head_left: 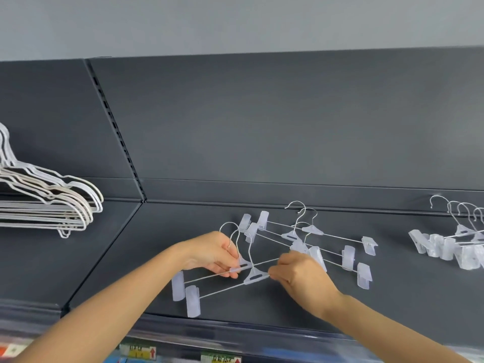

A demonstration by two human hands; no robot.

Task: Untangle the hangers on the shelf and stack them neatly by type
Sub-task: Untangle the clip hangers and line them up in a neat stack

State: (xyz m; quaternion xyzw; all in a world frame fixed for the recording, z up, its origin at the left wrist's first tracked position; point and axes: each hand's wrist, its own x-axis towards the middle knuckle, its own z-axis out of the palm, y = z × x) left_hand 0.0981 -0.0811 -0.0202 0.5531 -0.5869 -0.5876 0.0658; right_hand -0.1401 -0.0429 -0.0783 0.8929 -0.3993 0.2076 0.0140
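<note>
The sorting is judged to be well under way but not finished. At the left end of the dark grey metal shelf (288, 310) a stack of slim coated hangers (65, 205), white and cream, has been laid with shoulders aligned. At the right end a pile of clip hangers (445, 247) is gathered with hooks pointing the same way. Between them, near the middle of the shelf, a loose cluster of clip hangers (290, 235) is left, with rods crossed and hooks overlapping; about 3 are counted there.

In front of that cluster, 2 clip hangers (255, 277) are held just above the shelf. The left hand (212, 252) is curled round the centre block of the rear one, below its hook. The right hand (301, 276) is pinched on the rod at the right edge of the front one's centre block. The 2 rods are seen to cross, so these are judged not yet parted. What is left is to free this pair, to untangle the cluster behind, and to add all of them to the right pile.

The clip hangers are made of thin bright metal rods and wire hooks. The centre blocks are small, triangular and slotted, and the end clips are rectangular; both are of frosted translucent plastic. The matt back panel (262, 127) is plain, and coloured price labels (141, 352) are fixed along the front edge below.
</note>
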